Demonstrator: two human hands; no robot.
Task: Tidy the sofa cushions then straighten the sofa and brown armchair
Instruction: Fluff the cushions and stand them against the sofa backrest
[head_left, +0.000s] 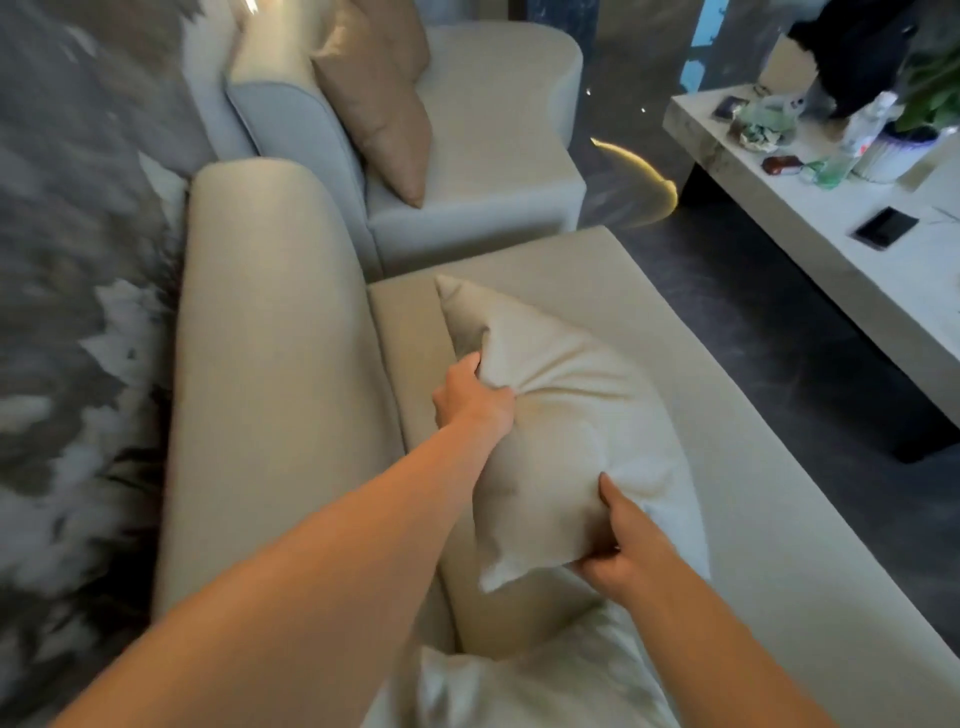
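A beige cushion lies tilted on the seat of the beige sofa, close to the backrest. My left hand pinches its upper left edge, bunching the fabric. My right hand grips its lower edge from below. A second pale cushion lies at the bottom of the view, partly hidden by my arms. Beyond the sofa's end stands a grey armchair with a brown cushion leaning against its back.
A low pale coffee table stands to the right, holding a phone, bottles, small clutter and a potted plant. Dark floor runs between table and sofa. A grey-and-white marbled wall is on the left.
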